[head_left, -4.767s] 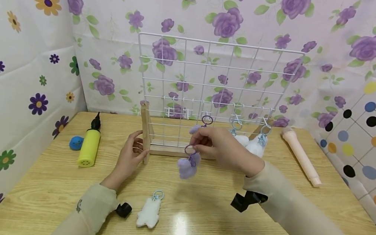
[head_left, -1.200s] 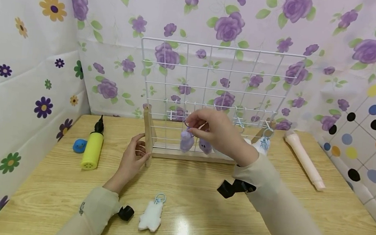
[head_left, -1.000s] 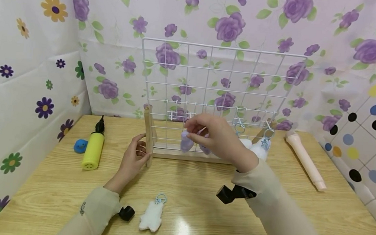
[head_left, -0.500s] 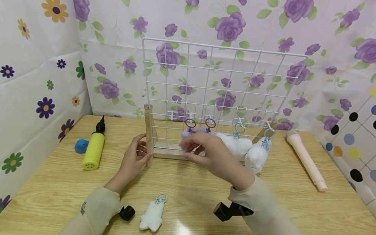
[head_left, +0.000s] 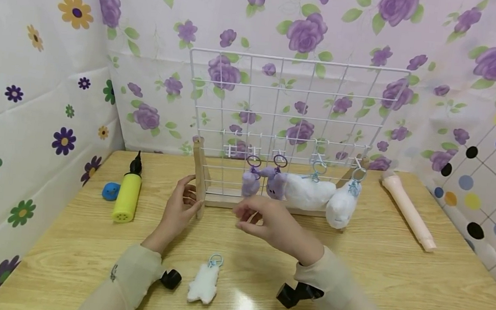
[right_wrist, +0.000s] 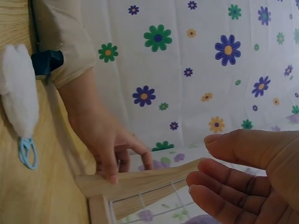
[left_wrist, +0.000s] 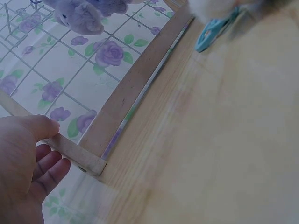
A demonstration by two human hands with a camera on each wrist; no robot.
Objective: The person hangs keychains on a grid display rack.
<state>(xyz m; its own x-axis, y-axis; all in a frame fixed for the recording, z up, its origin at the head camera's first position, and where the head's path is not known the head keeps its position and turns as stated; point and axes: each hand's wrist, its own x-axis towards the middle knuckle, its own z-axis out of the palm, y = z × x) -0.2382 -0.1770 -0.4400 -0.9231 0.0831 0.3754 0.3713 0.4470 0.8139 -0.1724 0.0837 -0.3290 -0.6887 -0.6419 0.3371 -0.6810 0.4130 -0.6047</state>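
My left hand (head_left: pixel 178 205) grips the left wooden leg (head_left: pixel 199 180) of a white wire grid rack (left_wrist: pixel 124 100), thumb on one side and fingers on the other. Two purple plush keychains, a left one (head_left: pixel 251 185) and a right one (head_left: pixel 276 186), hang by purple rings from the rack's hooks. To their right hang two white plush keychains, one sideways (head_left: pixel 308 192) and one upright (head_left: pixel 342 207), on blue rings. Below the purple ones, in front of the rack, my right hand (head_left: pixel 270 226) holds nothing; thumb and fingers stand apart in the right wrist view.
Another white plush keychain (head_left: pixel 204 284) lies on the table near the front, its blue ring pointing away. A yellow pump (head_left: pixel 127 197) and a blue toy (head_left: pixel 111 191) lie at left. A pale pink tube (head_left: pixel 409 211) lies at right. Patterned cloth surrounds the table.
My right hand brought a purple keychain to a hook left of the other, let it go and drew back down toward me. My left hand stays on the rack leg.
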